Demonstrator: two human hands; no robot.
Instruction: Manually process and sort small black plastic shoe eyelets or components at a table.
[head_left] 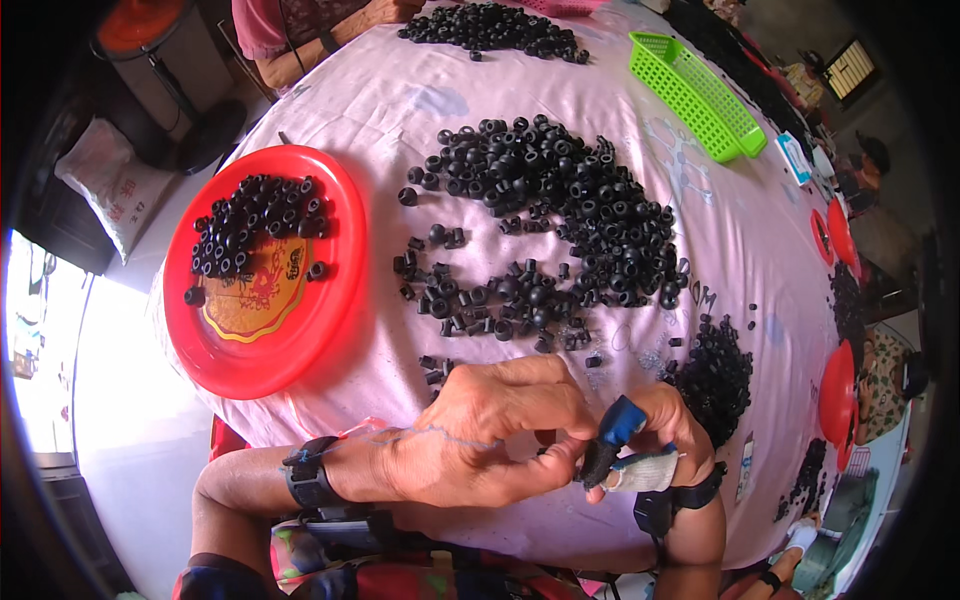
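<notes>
My left hand (490, 435) comes in from the lower left, its thumb and index finger pinched against a small black part (600, 462). My right hand (668, 425) grips that part from the other side; its fingers wear a blue wrap (621, 420) and a white cloth cover (643, 472). The fingers partly hide the part's shape. Just beyond my hands spreads a big pile of small black ring-shaped and round pieces (600, 215). A red plate (345, 290) at the left carries more such black pieces (262, 215).
A pink-white cloth (400, 110) covers the table. Another black heap (715, 375) lies right of my hands, and one (495, 30) at the far edge near a person's arm (350, 30). A green basket (695, 95) stands far right. More red plates (838, 390) sit along the right.
</notes>
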